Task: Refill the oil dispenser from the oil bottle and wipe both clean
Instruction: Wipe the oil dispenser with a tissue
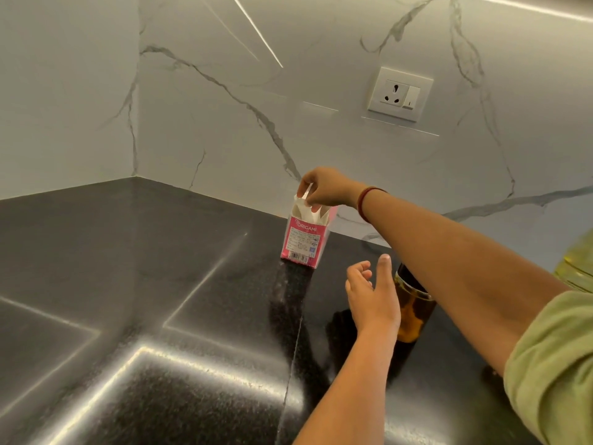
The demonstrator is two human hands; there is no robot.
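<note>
A pink tissue pack (pixel 303 240) stands upright on the black counter (pixel 160 284) near the back wall. My right hand (pixel 324 187) reaches over it and pinches a white tissue (pixel 305 203) at the pack's open top. My left hand (pixel 373 293) hovers with relaxed fingers just left of the amber glass oil dispenser (pixel 412 313), which my right forearm partly hides. A clear bottle of yellow oil (pixel 577 268) shows only at the right edge.
White marbled walls meet in a corner at the back left. A wall socket with a switch (pixel 399 93) sits above the counter. A seam runs through the counter toward me from the tissue pack.
</note>
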